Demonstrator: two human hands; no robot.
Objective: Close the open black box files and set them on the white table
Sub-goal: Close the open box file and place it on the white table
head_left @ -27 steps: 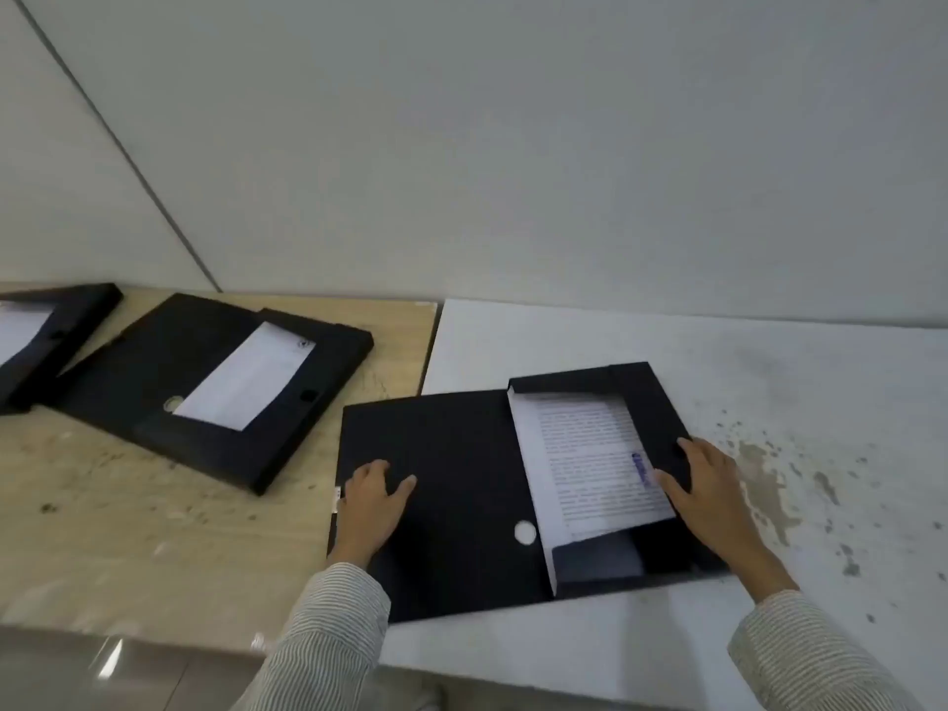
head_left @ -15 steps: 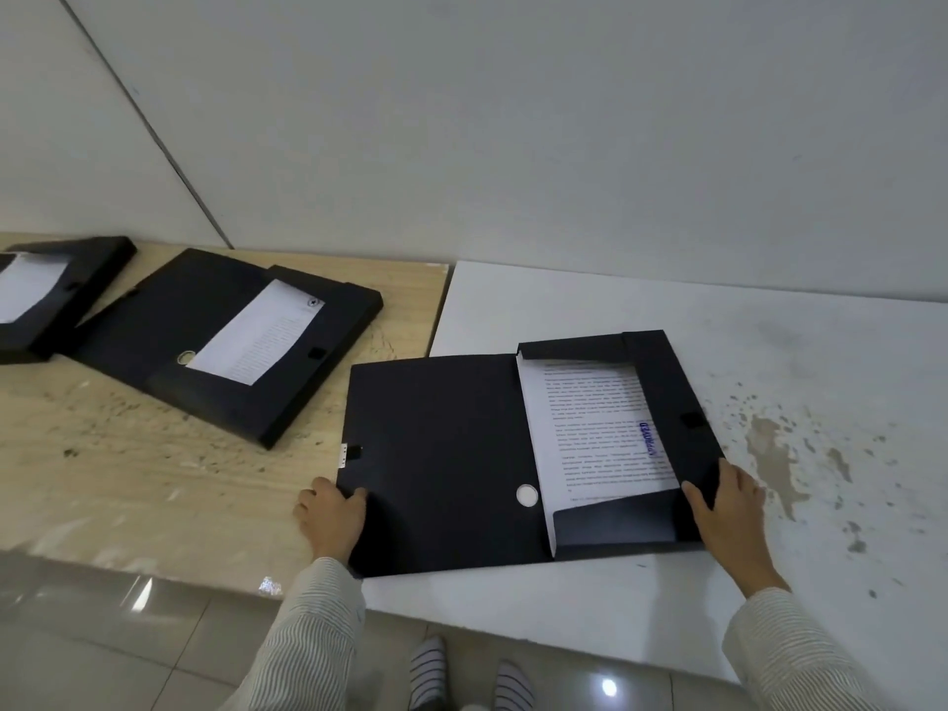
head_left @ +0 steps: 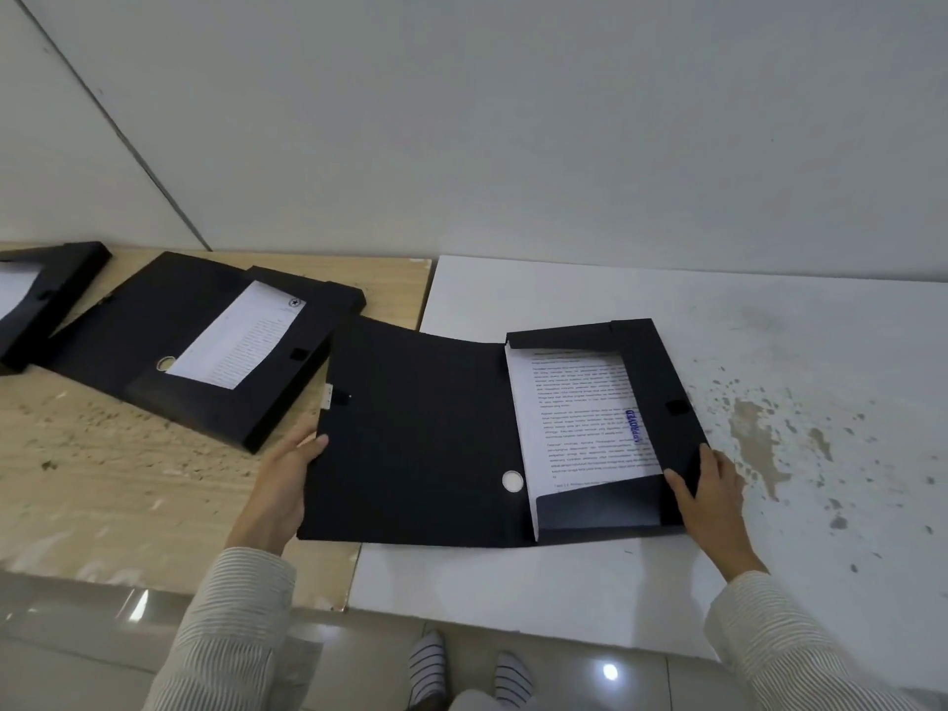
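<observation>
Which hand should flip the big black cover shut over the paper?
The left hand, probably. Its fingers already grip the free edge of the open cover, far from the fold. The right hand sits on the tray side, well placed to steady it.

open box file (head_left: 420,433) straddling both tables, second file (head_left: 205,346) left

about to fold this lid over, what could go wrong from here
1. The lid lies over the seam between the wooden table and the white table, close to the second open file; swinging it up may nudge that file.
2. The right hand grips the tray's near corner, with the thumb inside the rim; the closing lid could pinch it.
3. The stamped paper sits loose in the tray and could shift or catch as the lid comes down.
</observation>
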